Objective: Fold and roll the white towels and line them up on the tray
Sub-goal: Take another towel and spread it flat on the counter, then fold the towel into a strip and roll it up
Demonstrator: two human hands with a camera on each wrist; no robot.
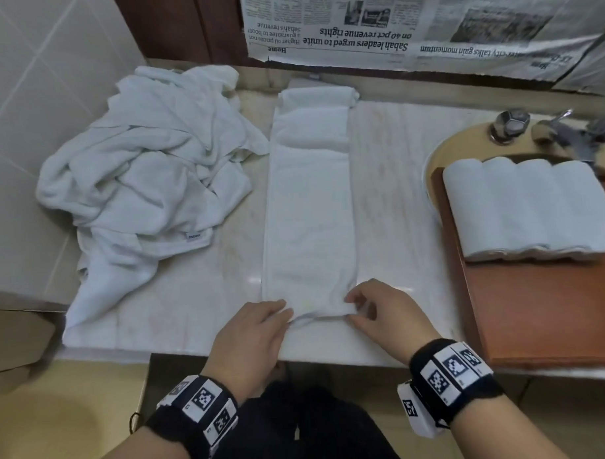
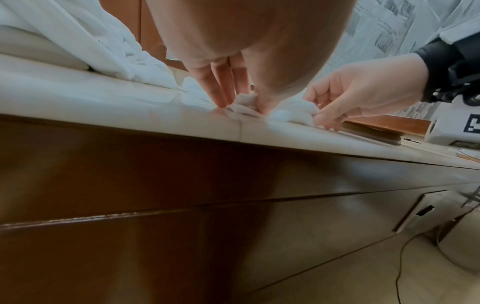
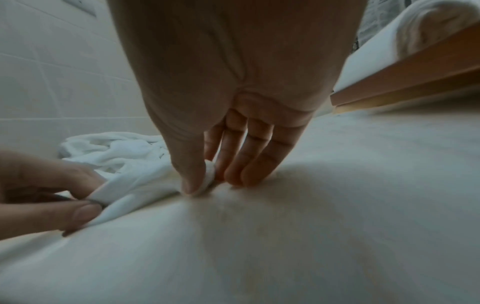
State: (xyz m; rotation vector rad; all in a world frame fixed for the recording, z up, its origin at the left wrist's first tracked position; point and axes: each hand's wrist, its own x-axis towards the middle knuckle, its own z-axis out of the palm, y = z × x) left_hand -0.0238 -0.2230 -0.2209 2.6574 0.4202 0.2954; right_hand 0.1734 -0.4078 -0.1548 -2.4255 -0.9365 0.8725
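A white towel (image 1: pixel 309 208) folded into a long strip lies lengthwise on the pale marble counter (image 1: pixel 397 226). My left hand (image 1: pixel 260 328) pinches the strip's near left corner (image 2: pixel 242 102) between thumb and fingers. My right hand (image 1: pixel 376 312) pinches the near right corner (image 3: pixel 207 181), and the near edge is slightly lifted. To the right a brown wooden tray (image 1: pixel 550 306) carries several rolled white towels (image 1: pixel 523 208) side by side at its far end.
A heap of loose white towels (image 1: pixel 145 186) covers the counter's left side by the tiled wall (image 1: pixel 32 84). Newspaper (image 1: pixel 424 22) hangs at the back. A sink with metal taps (image 1: pixel 510 124) sits behind the tray. The counter's front edge is just below my hands.
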